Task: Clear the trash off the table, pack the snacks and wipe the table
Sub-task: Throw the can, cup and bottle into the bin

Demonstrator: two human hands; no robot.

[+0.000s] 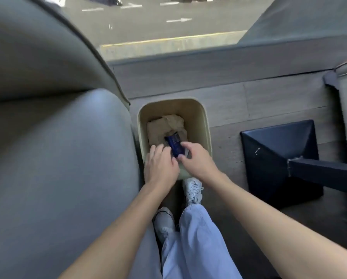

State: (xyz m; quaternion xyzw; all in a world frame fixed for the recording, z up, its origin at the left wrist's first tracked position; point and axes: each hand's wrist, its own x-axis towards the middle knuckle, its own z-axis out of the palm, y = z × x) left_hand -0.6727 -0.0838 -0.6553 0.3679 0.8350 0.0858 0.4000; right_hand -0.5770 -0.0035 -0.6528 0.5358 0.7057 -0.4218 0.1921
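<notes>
A beige trash bin [205, 125] stands on the floor between the sofa and the table base. Crumpled brown paper [164, 125] lies at its bottom. Both my hands are over the bin's near half. My right hand [196, 160] pinches a dark blue snack wrapper [174, 147] between thumb and forefinger, just above the paper. My left hand [160, 166] is close beside the wrapper's left edge, fingers loosely bent downward, and I cannot tell whether they touch it.
A grey sofa [57, 158] fills the left side, tight against the bin. The black table base [273, 150] and its post stand to the right on the wooden floor. My white shoes [192, 190] are just behind the bin. A window shows the street ahead.
</notes>
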